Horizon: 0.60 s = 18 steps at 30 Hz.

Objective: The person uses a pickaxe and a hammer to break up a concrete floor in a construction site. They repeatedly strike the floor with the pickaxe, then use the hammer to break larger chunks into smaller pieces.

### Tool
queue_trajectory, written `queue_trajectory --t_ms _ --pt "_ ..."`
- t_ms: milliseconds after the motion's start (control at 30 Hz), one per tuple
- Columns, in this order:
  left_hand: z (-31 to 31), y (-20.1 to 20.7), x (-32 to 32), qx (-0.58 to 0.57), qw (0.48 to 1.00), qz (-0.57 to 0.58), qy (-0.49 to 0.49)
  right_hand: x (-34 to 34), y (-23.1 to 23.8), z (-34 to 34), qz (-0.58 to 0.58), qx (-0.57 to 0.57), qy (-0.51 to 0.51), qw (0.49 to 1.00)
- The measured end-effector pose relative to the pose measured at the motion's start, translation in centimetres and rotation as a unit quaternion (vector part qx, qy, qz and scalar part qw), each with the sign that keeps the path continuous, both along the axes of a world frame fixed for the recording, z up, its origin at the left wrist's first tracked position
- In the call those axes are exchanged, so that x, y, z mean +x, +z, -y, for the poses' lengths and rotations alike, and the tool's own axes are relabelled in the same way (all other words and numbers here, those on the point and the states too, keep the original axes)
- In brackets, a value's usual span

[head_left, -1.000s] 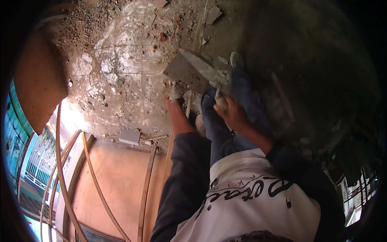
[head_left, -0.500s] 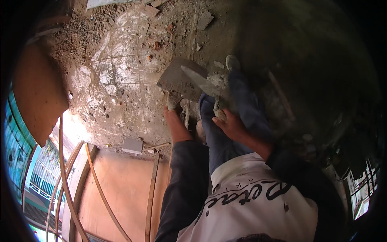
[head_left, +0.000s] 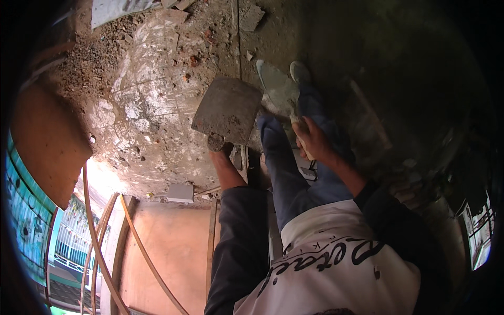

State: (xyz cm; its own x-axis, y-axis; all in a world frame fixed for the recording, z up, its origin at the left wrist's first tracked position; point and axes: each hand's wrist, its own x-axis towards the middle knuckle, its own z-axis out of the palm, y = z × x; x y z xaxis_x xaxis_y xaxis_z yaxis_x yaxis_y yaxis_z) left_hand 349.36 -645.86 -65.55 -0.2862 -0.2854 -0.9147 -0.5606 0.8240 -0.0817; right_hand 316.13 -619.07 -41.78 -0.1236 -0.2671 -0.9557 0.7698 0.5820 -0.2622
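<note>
A pointed trowel (head_left: 278,85) with a pale handle is gripped in my right hand (head_left: 315,139). Its grey blade points away from me, its tip near the shoe at the end of my right leg. At the near edge of a flat, squarish grey mortar board (head_left: 229,109) is my left hand (head_left: 223,151), closed on it. A grey, dirt-covered lump or digit shows at that edge, and the other left fingers are hidden beneath. A thin grey residue marks the board's face. The trowel blade and the board are apart.
Rubble and gravel (head_left: 110,47) lie at the far left of the dirty tiled floor (head_left: 152,113). A grey block (head_left: 180,192) rests by an orange-tan panel (head_left: 168,247). Bent wooden strips (head_left: 142,244) rise at the lower left. Broken slabs (head_left: 253,18) lie at the top.
The trowel has moved from above the board to its right, its blade now pointing farther away from me. The board has shifted slightly left, and its face is uncovered. The whole view has turned a little.
</note>
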Motion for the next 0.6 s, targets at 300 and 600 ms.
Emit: queue_trajectory --t_ms 300,600 --pt "0.8 1.2 -1.8 0.01 0.999 0.022 0.022 -0.3 1.7 6.4 0.145 -0.062 0.016 0.987" --pt "0.6 2.2 -3.4 0.021 0.998 0.037 0.045 -1.6 1.1 6.5 0.001 0.019 -0.034 0.999"
